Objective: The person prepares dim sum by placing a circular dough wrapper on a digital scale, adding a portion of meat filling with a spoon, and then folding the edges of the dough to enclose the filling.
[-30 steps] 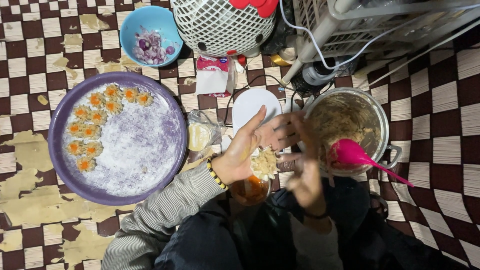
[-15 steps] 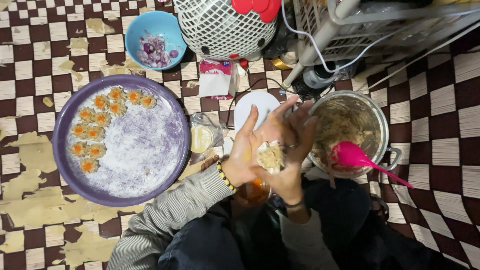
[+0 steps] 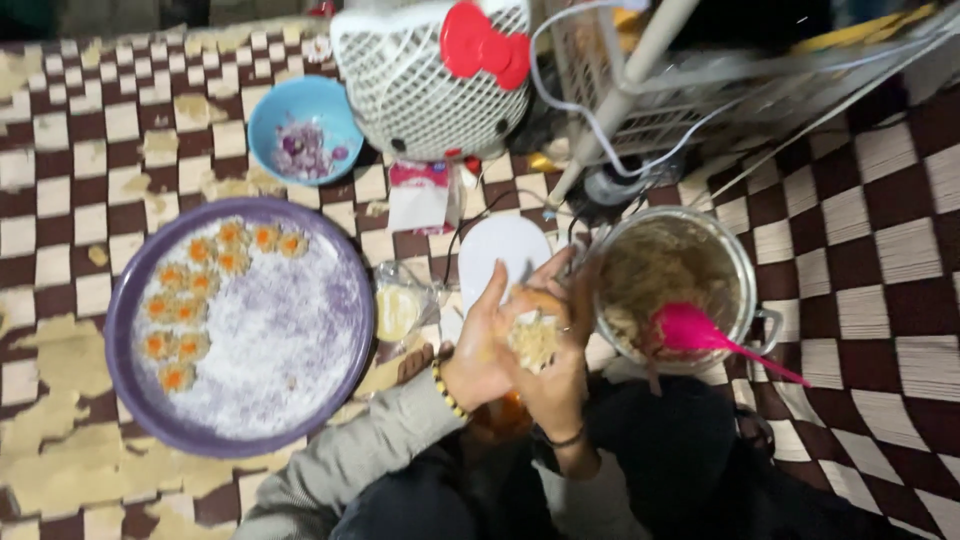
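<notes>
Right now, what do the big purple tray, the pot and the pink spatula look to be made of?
Purple tray: probably plastic, judging by its even matte colour under a dusting of white powder. Pot: metal, with a shiny silvery rim and side handle. Pink spatula: likely silicone or plastic, in a bright uniform pink with a smooth surface.

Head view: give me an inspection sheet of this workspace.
Surface: checkered floor covering, worn in patches at left.
Job's things: filled dumpling cupped in both hands; pot of filling with pink spatula; purple tray, floured, holding finished dumplings.
Clutter: blue bowl of chopped onion; wrapper bag; white lid; small packet.
Hands: left hand and right hand closed around the dumpling.
Cables: white cord; thin black lead.
Surroundings: white fan, wire rack.
</notes>
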